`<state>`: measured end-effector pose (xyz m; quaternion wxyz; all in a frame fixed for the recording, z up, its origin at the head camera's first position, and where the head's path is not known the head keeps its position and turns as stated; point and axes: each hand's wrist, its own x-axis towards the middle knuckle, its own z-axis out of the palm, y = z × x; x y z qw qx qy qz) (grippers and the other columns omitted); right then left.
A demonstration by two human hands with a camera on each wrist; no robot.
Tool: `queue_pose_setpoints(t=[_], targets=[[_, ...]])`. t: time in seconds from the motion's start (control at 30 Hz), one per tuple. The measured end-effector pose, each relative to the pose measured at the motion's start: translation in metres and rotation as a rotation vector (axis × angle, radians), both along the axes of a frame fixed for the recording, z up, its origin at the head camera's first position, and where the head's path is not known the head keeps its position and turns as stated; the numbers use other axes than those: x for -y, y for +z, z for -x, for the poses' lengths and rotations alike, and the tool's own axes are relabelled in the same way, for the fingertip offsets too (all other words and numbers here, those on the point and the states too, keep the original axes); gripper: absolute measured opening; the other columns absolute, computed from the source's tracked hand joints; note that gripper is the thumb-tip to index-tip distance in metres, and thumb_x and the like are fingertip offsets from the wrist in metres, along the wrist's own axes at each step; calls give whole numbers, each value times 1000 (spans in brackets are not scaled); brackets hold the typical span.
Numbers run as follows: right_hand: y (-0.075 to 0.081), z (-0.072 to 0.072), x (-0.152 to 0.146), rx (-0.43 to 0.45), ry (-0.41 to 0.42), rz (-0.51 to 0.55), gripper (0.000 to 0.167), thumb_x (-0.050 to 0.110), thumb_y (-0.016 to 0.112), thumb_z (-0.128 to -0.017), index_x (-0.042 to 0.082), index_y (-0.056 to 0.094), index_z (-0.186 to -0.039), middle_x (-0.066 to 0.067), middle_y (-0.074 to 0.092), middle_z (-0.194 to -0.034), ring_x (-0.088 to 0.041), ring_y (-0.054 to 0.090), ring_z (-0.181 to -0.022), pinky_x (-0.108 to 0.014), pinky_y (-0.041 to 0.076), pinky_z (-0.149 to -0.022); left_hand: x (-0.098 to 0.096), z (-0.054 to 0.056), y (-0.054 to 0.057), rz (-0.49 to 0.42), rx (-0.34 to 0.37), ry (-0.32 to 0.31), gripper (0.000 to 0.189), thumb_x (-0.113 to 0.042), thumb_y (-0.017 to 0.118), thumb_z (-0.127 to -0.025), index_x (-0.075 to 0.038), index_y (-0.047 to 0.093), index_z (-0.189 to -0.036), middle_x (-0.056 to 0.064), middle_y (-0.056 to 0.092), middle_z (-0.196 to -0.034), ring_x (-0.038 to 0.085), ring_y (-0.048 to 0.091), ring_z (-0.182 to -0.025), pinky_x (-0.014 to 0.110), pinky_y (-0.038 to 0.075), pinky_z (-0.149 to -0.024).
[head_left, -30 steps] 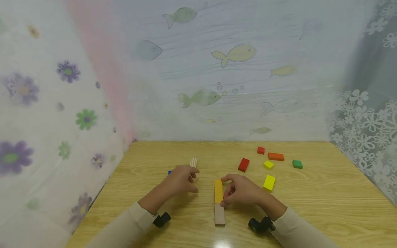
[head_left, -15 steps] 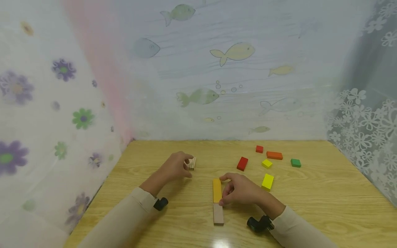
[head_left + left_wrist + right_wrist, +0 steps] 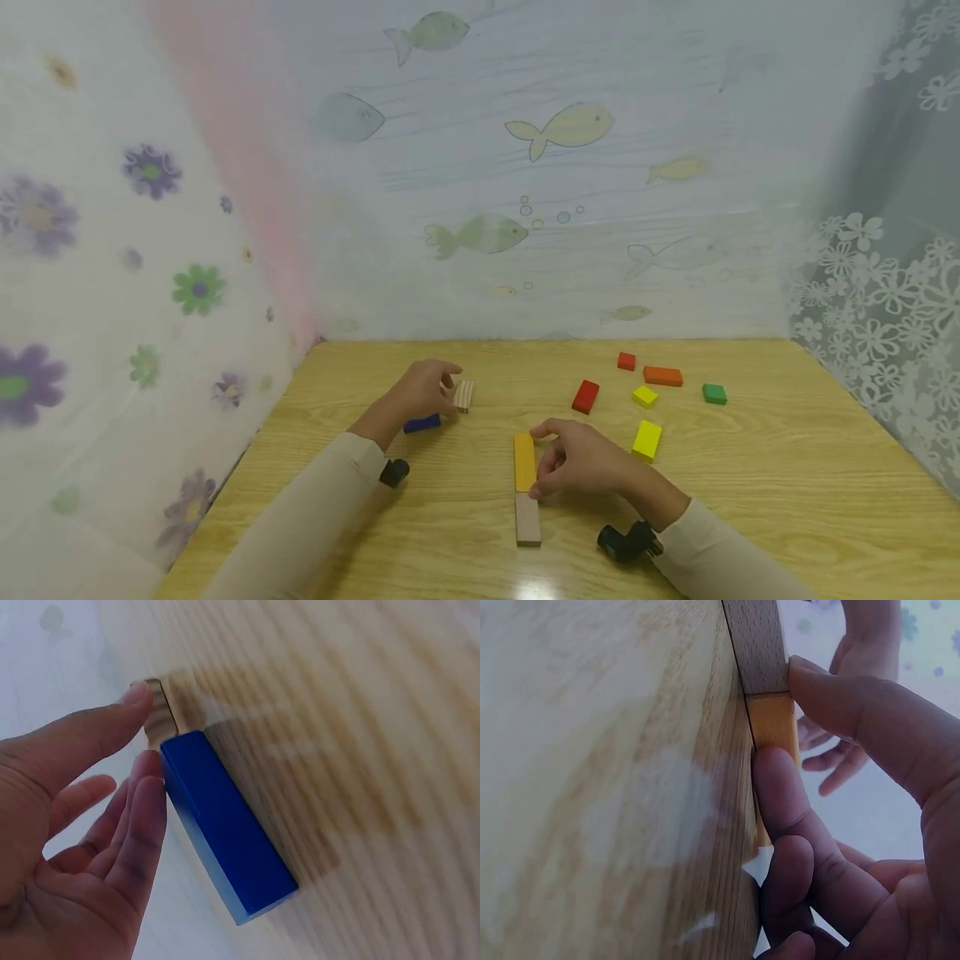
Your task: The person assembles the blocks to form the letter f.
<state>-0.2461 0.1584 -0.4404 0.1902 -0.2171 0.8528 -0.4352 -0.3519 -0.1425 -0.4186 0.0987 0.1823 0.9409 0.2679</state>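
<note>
Over the left part of the table, my left hand point(image 3: 420, 392) reaches beside a striped wooden block point(image 3: 465, 397), thumb and fingers spread. A blue block point(image 3: 229, 825) lies below the palm, partly covered by the hand in the head view. In the left wrist view, one fingertip overlaps the end of the wooden block point(image 3: 159, 720) and other fingers are right at the blue block's end. My right hand point(image 3: 581, 458) holds the orange block point(image 3: 524, 460) along its right side, fingers curled and thumb at its joint with a grey-brown block point(image 3: 528, 521). These two blocks lie end to end.
Toward the back right of the wooden table point(image 3: 787, 500) lie a dark red block point(image 3: 586, 397), a small red block point(image 3: 627, 362), an orange-red block point(image 3: 663, 377), a green block point(image 3: 715, 394) and two yellow ones, the larger yellow block point(image 3: 647, 440) near my right hand. Patterned curtains surround the table.
My left hand has moved back and slightly left, from in front of the striped block to beside it; the blue block shows more now. My right hand stays at the orange block.
</note>
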Motion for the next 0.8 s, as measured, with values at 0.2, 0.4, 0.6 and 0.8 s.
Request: queue_pose_setpoints(t=[0.2, 0.4, 0.6, 0.8], targets=[[-1, 0, -1, 0, 2, 20, 87, 27, 93, -77, 2, 48, -148, 0, 74, -83, -18, 68, -78, -28, 52, -72, 3, 10, -6, -47, 61, -22, 84, -18, 92, -79, -14, 52, -153, 9, 69, -125, 25, 70, -107, 42, 59, -87], [-3, 1, -1, -9, 6, 16, 87, 28, 93, -77, 3, 49, -147, 1, 73, -82, -18, 67, -78, -27, 52, -72, 7, 21, -16, -115, 108, -38, 78, -23, 92, -79, -12, 58, -148, 7, 69, -123, 24, 67, -110, 43, 57, -92], [-4, 2, 0, -17, 7, 5, 87, 28, 93, -77, 4, 49, -148, 2, 74, -82, -17, 67, -78, -27, 52, -72, 8, 26, -19, -185, 133, -40, 69, -23, 93, -79, -8, 65, -140, 3, 69, -116, 19, 65, -105, 39, 57, -90], [-4, 3, -1, -13, -1, 6, 86, 28, 93, -77, 4, 49, -147, 2, 74, -82, -17, 67, -78, -28, 52, -72, 7, 28, -19, -218, 147, -35, 65, -19, 92, -79, -7, 66, -138, 4, 69, -114, 20, 65, -104, 38, 58, -88]])
